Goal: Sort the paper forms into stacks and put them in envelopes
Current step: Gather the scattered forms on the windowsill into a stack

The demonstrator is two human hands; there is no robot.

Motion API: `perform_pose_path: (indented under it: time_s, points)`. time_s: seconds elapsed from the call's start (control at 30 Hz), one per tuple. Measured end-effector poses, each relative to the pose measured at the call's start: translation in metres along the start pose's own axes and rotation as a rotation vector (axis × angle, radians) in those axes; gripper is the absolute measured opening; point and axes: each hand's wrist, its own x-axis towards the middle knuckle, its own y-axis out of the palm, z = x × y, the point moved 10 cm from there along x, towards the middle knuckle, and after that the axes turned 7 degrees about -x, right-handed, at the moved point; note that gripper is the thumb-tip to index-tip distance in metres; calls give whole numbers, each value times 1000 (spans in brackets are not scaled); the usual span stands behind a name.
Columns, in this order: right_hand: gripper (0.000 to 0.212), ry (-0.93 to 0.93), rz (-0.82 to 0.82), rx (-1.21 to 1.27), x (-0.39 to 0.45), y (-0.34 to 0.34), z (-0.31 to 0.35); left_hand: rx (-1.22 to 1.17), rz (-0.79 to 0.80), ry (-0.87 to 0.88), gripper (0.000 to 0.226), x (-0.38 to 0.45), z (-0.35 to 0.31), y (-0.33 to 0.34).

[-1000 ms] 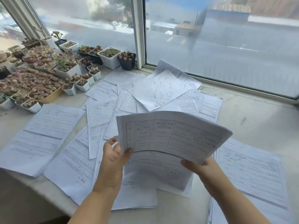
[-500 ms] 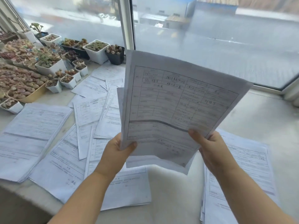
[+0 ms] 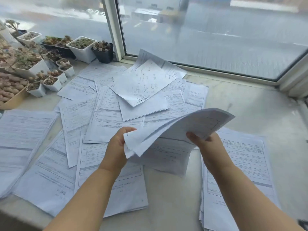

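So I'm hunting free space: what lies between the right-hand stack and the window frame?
Bare sill lies between the right-hand stack and the window frame, per the head view.

A small sheaf of forms (image 3: 186, 130) is lifted at frame centre, bowed so its far edge arches up toward the right and its near left corner fans open. Loose forms (image 3: 116, 104) lie overlapping and askew across the middle and upper centre. A squared stack (image 3: 246, 164) lies at lower right, another stack (image 3: 20, 140) at far left, both flat, printed side up.
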Motion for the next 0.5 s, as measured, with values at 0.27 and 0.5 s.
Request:
perform_pose_path:
  time_s: [0.27, 0.5]
  points:
    - [24, 76, -15, -29, -19, -48, -18, 41, -169, 83, 15, -5, -31, 29]
    - [25, 376, -349, -510, -76, -185, -95, 264, 122, -135, 38, -32, 55, 155]
